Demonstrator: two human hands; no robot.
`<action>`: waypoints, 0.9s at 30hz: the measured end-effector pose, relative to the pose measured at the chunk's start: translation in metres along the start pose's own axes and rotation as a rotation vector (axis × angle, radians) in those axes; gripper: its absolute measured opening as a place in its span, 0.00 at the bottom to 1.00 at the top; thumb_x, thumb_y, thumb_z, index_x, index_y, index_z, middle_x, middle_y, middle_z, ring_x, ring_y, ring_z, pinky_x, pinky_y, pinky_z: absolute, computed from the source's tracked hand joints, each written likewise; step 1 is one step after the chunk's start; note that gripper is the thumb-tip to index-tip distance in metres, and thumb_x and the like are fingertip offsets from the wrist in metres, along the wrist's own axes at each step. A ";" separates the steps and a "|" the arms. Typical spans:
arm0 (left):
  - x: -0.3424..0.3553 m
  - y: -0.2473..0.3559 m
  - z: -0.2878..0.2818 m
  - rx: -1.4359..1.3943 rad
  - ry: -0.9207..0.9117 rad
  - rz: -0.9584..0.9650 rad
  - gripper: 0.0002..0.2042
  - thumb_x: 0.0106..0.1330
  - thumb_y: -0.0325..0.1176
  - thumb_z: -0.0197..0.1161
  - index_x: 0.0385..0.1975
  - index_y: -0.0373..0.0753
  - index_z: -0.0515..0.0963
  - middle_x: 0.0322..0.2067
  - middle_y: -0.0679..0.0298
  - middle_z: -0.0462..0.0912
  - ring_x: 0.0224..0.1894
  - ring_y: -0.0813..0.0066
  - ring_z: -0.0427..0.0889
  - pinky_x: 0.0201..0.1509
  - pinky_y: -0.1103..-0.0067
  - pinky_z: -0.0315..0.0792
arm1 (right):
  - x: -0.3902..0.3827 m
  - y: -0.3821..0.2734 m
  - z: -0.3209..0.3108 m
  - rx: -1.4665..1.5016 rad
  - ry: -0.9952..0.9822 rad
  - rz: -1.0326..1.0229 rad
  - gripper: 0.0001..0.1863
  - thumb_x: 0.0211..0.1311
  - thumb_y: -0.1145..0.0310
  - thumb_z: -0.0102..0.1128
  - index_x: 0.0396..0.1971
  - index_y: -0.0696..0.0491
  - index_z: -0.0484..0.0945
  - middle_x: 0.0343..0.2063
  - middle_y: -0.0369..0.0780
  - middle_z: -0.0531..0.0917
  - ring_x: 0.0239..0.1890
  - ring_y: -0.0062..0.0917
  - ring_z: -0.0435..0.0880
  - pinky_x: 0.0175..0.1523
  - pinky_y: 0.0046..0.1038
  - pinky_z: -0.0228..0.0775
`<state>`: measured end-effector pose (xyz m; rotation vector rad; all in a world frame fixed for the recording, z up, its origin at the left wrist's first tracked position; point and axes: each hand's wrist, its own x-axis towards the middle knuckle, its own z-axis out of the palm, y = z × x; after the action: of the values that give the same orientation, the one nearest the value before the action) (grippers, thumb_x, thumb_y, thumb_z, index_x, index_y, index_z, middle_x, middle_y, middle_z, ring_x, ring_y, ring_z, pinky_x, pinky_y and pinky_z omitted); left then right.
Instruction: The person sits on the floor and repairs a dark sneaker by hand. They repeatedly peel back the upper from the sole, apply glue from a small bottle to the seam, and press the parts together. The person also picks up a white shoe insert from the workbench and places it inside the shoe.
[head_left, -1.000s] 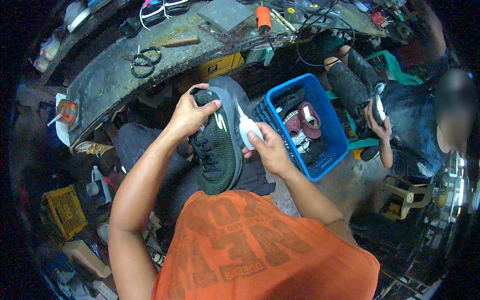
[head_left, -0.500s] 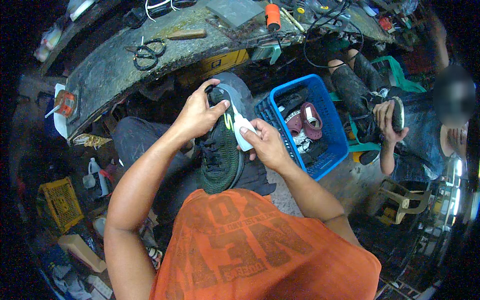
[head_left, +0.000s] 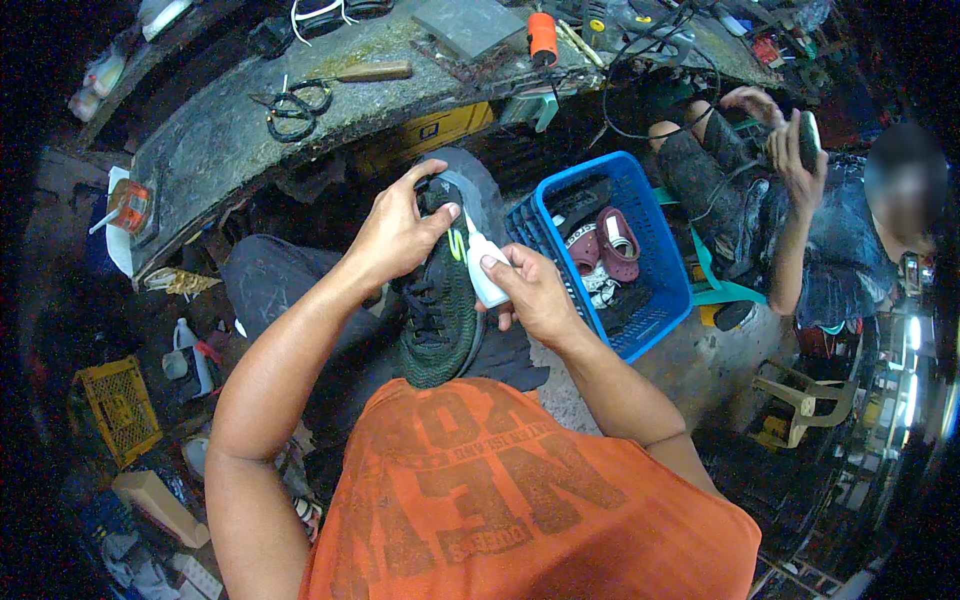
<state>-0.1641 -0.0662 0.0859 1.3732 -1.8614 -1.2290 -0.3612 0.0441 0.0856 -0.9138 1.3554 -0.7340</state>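
A dark green and black sneaker (head_left: 433, 322) lies lengthwise on my lap, toe toward my belly and heel away from me. My left hand (head_left: 405, 222) is closed on the heel end, fingers over its far edge and thumb on the near side. In my right hand (head_left: 527, 288) is a white squeeze bottle (head_left: 486, 272) with a thin nozzle. The nozzle tip touches or nearly touches the side of the shoe, along the seam by the grey sole edge, just past the left thumb. A yellow-green mark shows beside it.
To my right stands a blue plastic basket (head_left: 652, 335) with maroon clogs (head_left: 618, 245) and other footwear. Ahead runs a worn workbench (head_left: 210, 170) carrying scissors (head_left: 298, 110) and an orange cylinder (head_left: 542, 38). A co-worker's hand (head_left: 797, 170) holds a shoe at the right.
My hands and the sneaker stay nearly in place, the bottle tilting slightly more upright. The co-worker has raised the shoe, and that person's other hand now shows.
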 end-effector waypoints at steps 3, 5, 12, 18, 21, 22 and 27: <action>0.002 -0.006 0.000 0.007 -0.020 -0.028 0.29 0.64 0.35 0.72 0.64 0.35 0.74 0.18 0.62 0.73 0.22 0.74 0.74 0.32 0.71 0.72 | -0.007 0.002 -0.002 0.017 -0.003 0.056 0.16 0.74 0.58 0.61 0.46 0.57 0.73 0.27 0.39 0.86 0.23 0.19 0.85 0.24 0.18 0.74; 0.003 -0.009 0.001 0.015 -0.013 -0.005 0.29 0.64 0.36 0.72 0.64 0.35 0.74 0.18 0.62 0.74 0.22 0.74 0.74 0.32 0.71 0.72 | -0.010 0.008 -0.002 0.090 0.015 0.086 0.16 0.72 0.62 0.64 0.48 0.56 0.72 0.29 0.39 0.85 0.24 0.19 0.84 0.27 0.19 0.76; 0.007 -0.003 0.003 0.035 -0.023 0.025 0.29 0.64 0.36 0.72 0.64 0.35 0.74 0.18 0.61 0.74 0.23 0.74 0.76 0.32 0.70 0.72 | 0.034 0.020 -0.014 -0.240 0.427 -0.450 0.20 0.57 0.68 0.78 0.46 0.56 0.78 0.35 0.34 0.82 0.36 0.17 0.80 0.42 0.23 0.75; 0.008 0.009 -0.001 0.097 -0.058 -0.020 0.29 0.63 0.37 0.73 0.64 0.33 0.75 0.18 0.61 0.74 0.23 0.75 0.76 0.32 0.70 0.72 | 0.079 0.005 -0.017 -0.131 0.268 -0.419 0.21 0.53 0.68 0.82 0.43 0.55 0.80 0.35 0.32 0.83 0.36 0.15 0.79 0.43 0.22 0.74; 0.012 -0.001 0.001 0.091 -0.067 -0.022 0.29 0.63 0.37 0.73 0.63 0.33 0.75 0.17 0.62 0.73 0.23 0.75 0.76 0.31 0.70 0.72 | 0.083 0.006 -0.020 -0.053 0.243 -0.381 0.20 0.52 0.70 0.81 0.42 0.54 0.80 0.35 0.32 0.84 0.35 0.14 0.80 0.41 0.22 0.75; 0.014 -0.006 0.002 0.104 -0.075 -0.015 0.29 0.63 0.38 0.73 0.63 0.33 0.75 0.17 0.62 0.73 0.23 0.75 0.76 0.31 0.70 0.72 | 0.084 0.008 -0.021 -0.058 0.255 -0.364 0.20 0.52 0.71 0.81 0.42 0.54 0.80 0.35 0.32 0.84 0.35 0.14 0.81 0.41 0.22 0.75; 0.023 -0.030 0.015 0.064 -0.098 0.014 0.28 0.63 0.39 0.73 0.62 0.34 0.76 0.17 0.61 0.73 0.23 0.76 0.76 0.32 0.71 0.72 | 0.089 0.027 -0.016 -0.114 0.435 -0.457 0.16 0.53 0.73 0.75 0.41 0.55 0.80 0.35 0.34 0.86 0.36 0.17 0.83 0.44 0.25 0.76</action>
<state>-0.1704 -0.0842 0.0506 1.3529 -1.9893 -1.2608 -0.3700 -0.0227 0.0193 -1.2223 1.5954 -1.2713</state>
